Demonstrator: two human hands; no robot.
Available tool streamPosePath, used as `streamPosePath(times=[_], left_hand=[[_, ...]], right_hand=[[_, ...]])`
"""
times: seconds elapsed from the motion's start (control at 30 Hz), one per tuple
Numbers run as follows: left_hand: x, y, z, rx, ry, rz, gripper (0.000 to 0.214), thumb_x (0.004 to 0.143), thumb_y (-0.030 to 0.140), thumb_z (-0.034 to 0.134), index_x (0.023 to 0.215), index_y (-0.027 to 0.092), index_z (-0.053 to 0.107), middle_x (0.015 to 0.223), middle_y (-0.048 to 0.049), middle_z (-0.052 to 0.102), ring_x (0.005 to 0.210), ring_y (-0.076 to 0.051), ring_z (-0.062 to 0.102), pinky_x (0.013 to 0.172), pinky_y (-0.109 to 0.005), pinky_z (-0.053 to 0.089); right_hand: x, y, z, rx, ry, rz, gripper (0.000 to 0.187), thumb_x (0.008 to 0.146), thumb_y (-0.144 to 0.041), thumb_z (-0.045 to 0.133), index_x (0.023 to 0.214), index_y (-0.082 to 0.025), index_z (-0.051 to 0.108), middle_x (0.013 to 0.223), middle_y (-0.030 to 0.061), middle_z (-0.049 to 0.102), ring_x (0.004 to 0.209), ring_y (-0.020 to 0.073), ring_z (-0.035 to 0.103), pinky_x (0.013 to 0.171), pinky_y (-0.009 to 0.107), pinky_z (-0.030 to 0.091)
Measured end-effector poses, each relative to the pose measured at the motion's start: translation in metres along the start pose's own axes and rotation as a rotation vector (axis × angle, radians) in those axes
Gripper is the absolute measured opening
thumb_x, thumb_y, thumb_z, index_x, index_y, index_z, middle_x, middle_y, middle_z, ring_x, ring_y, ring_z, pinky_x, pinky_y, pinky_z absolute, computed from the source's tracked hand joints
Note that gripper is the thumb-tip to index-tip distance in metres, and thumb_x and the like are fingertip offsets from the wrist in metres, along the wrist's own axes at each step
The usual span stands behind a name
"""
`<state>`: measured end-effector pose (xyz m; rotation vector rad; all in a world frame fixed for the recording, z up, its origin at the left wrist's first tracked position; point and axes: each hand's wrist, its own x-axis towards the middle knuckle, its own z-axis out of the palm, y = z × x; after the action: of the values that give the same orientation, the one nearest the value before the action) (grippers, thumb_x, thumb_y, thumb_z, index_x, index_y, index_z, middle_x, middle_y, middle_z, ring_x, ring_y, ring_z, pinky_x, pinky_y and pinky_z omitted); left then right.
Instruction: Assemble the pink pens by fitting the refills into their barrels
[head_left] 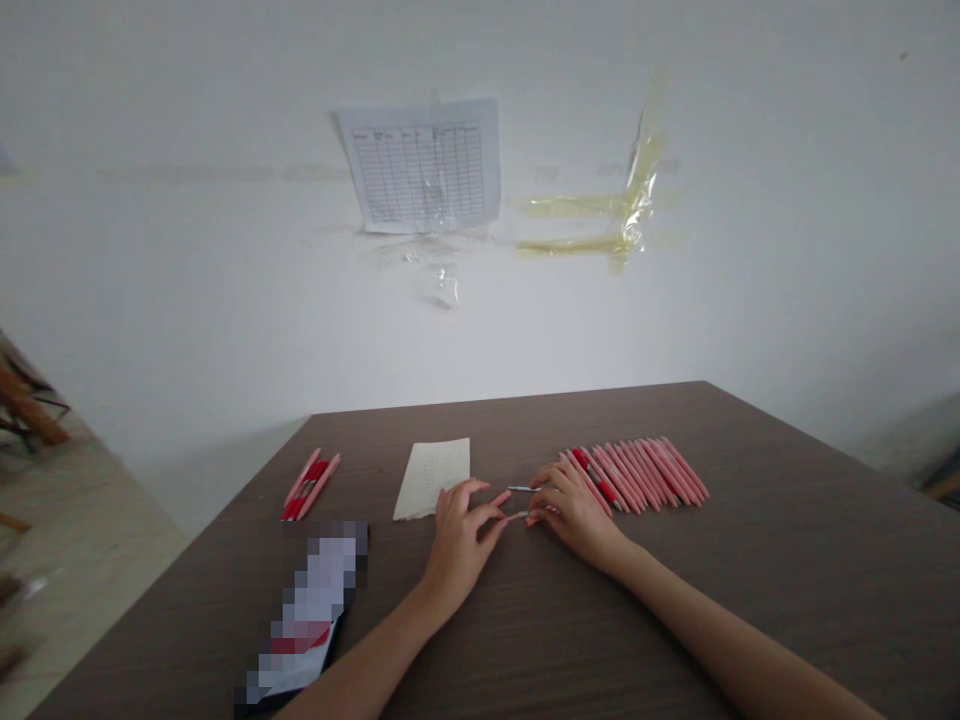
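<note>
Both of my hands work over the middle of the table with parts of a pen between them. The fingers of my left hand [459, 540] are pinched on a thin pink pen piece [500, 497]. Opposite it, my right hand [577, 512] is closed on pen parts too; a slim silver-tipped piece [523, 489] sticks out leftward from its fingers. Fingers partly cover these parts, so their exact fit is unclear. Just right of my right hand lies a row of several pink pens [645, 475], with a few red ones among them. A cream paper pad [435, 475] touches or lies behind my left hand.
At the left of the brown table [750, 600] lies a small group of pink and red pens [309, 487]. Nearer me is a blurred-out phone-like object [319, 590], beside my left forearm. The white wall behind carries a taped printed sheet [424, 165] and yellowish tape [577, 206].
</note>
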<state>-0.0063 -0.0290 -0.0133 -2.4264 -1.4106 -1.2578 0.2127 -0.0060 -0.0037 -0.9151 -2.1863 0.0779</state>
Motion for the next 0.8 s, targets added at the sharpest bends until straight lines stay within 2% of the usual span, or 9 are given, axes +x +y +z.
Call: streamPosePath(times=[0.33, 0.63, 0.8], left_hand=[[0.001, 0.002, -0.001, -0.012, -0.007, 0.023, 0.01, 0.078, 0.02, 0.071, 0.085, 0.027, 0.073, 0.113, -0.0055, 0.06, 0.115, -0.027, 0.052, 0.101, -0.059, 0.041], [0.002, -0.001, -0.001, -0.028, -0.001, 0.027, 0.009, 0.079, 0.023, 0.072, 0.086, 0.028, 0.073, 0.112, -0.0057, 0.061, 0.114, -0.027, 0.052, 0.099, -0.059, 0.041], [0.002, 0.001, -0.002, -0.012, -0.019, 0.009, 0.01, 0.078, 0.02, 0.072, 0.085, 0.028, 0.073, 0.113, -0.0048, 0.061, 0.116, -0.027, 0.051, 0.101, -0.059, 0.04]], right_hand=[[-0.001, -0.005, 0.003, 0.038, -0.03, -0.019, 0.009, 0.084, -0.013, 0.067, 0.084, -0.022, 0.065, 0.103, 0.0057, 0.06, 0.108, 0.0232, 0.048, 0.095, 0.041, 0.044], [0.0, -0.011, -0.002, 0.066, -0.066, -0.014, 0.003, 0.085, -0.021, 0.068, 0.087, -0.021, 0.065, 0.103, 0.0062, 0.061, 0.108, 0.0233, 0.049, 0.094, 0.041, 0.045], [-0.001, -0.013, -0.003, 0.062, -0.072, -0.025, 0.007, 0.086, -0.015, 0.064, 0.088, -0.022, 0.065, 0.103, 0.0055, 0.062, 0.11, 0.0224, 0.048, 0.096, 0.04, 0.043]])
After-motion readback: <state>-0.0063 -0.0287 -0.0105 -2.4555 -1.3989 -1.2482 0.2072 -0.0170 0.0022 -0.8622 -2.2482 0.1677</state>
